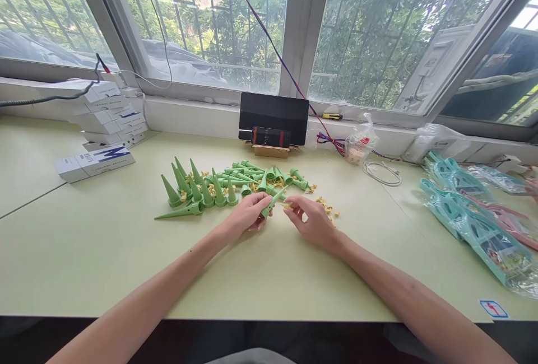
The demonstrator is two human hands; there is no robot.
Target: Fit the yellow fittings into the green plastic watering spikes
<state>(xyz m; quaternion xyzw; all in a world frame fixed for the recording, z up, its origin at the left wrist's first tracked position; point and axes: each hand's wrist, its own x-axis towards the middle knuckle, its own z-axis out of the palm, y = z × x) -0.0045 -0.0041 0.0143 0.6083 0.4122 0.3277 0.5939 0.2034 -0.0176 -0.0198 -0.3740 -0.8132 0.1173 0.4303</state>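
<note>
1. The left hand [250, 211] was clamped on a green spike [275, 200], its thumb laid along the near side and its other fingers curled around and beneath.
2. That spike sat at a tilt, its wide end low by the curled fingers and its narrow tip rising beyond the thumb, up and toward the right.
3. The right hand [310, 219] was just beside it, thumb and forefinger brought together in a pinch on a small yellow piece [287, 206].
4. The yellow piece lay at the very fingertips, on the side facing the spike; whether the two touched, one could not tell.
5. Beyond the left hand and to its left, several upright cones [219, 192] stood on their wide ends, with one lying spike [180, 211] in front of them.
6. Beyond both hands, a heap of green spikes [271, 175] lay on its side, with yellow bits scattered among it.
7. Loose yellow pieces [330, 210] were spread on the table [252, 280] near the right hand, just past its knuckles.
8. Farther back, a phone [271, 136] leaned before a dark tablet [277, 112], well apart from the fingers.
</note>
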